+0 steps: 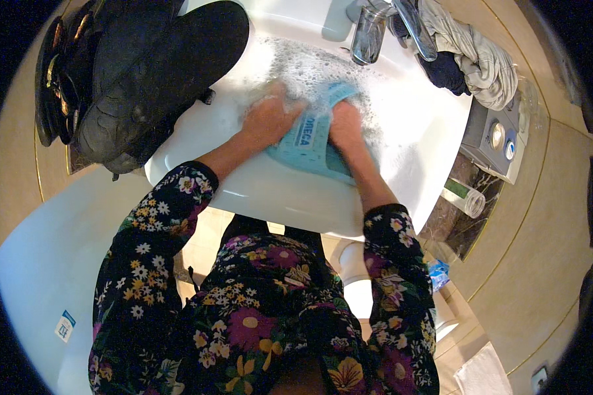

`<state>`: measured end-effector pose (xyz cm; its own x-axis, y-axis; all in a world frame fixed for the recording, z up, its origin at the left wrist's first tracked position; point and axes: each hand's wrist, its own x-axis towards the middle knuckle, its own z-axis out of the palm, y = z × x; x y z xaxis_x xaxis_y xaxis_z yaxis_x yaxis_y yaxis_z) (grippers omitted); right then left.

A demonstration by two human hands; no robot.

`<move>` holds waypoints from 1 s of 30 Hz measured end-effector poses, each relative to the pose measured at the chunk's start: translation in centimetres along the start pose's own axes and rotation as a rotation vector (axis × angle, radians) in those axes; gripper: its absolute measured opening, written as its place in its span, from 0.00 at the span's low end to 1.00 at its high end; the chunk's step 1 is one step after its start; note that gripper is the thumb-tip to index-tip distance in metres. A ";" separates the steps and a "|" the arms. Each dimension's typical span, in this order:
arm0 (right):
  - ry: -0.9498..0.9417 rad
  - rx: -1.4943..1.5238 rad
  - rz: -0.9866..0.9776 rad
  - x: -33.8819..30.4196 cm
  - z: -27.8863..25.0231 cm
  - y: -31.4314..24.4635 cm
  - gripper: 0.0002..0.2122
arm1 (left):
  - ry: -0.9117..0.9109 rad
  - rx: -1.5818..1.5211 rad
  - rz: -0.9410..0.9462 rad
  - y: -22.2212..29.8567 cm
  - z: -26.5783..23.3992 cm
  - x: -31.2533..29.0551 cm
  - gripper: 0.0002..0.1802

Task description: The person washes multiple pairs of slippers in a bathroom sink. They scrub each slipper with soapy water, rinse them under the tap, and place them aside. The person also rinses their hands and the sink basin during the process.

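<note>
A wet light blue patterned cloth [317,130] with a lettered band lies over the near inside slope of a white washbasin [257,201]. My left hand [270,118] closes on its left edge, its fingers smeared by motion. On the other side my right hand [346,124] grips the cloth beside the band, the fingertips partly hidden by fabric and suds. Soapy water [296,66] with foam fills the basin around both hands. The exact kind of garment cannot be made out.
A chrome faucet [369,36] juts over the far rim. Black bags [158,72] crowd the left side. Bundled grey cloth [484,59] hangs at the far right, above a grey box with dials [491,135]. A clear bottle [464,197] lies on the dark right counter.
</note>
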<state>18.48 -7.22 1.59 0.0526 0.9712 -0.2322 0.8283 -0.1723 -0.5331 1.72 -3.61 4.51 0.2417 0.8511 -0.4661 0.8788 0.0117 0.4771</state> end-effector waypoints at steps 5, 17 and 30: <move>0.159 0.492 -0.047 0.7 2.0 -2.0 0.13 | 0.118 -0.168 -0.051 -1.3 -1.9 0.8 0.41; -0.077 0.880 -0.067 -5.0 -4.9 -1.8 0.09 | -0.185 -1.139 0.040 1.6 -5.0 -3.6 0.20; 0.251 0.532 -0.326 -8.5 -6.2 -3.7 0.12 | 0.375 -0.242 0.330 4.2 -6.0 -5.5 0.21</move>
<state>18.43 -13.82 10.64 0.0275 0.9849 0.1709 0.4396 0.1416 -0.8869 1.62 -5.05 13.58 0.2865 0.9580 0.0128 0.6510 -0.2045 0.7310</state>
